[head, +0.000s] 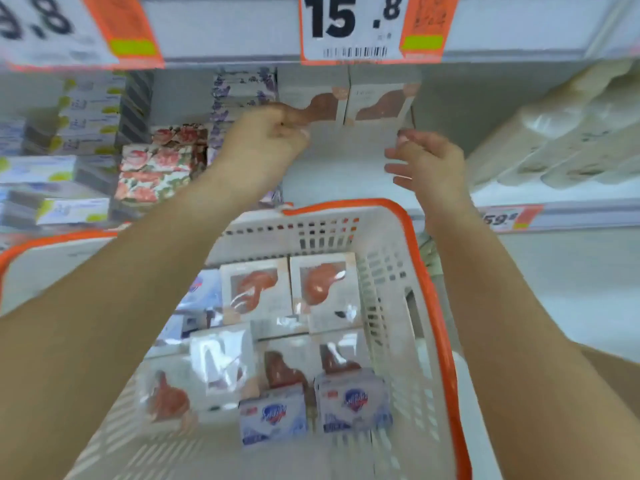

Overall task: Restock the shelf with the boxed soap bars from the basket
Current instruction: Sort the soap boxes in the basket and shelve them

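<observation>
Two white soap boxes with a brown shape on the front (346, 105) stand side by side on the shelf (346, 183) under the 15.8 price tag. My left hand (266, 140) grips their lower left corner with curled fingers. My right hand (426, 164) holds their right edge between thumb and fingertips. Below my arms is the white basket with an orange rim (420, 271). Inside it lie several more brown-pattern soap boxes (256, 292) and two blue-and-white soap boxes (353, 400).
Floral soap boxes (156, 164) and lavender-print boxes (242, 91) are stacked left of the gap. Yellow-dotted boxes (86, 109) fill the far left. Large white wrapped packs (571, 133) crowd the right. The shelf edge above carries price tags (349, 26).
</observation>
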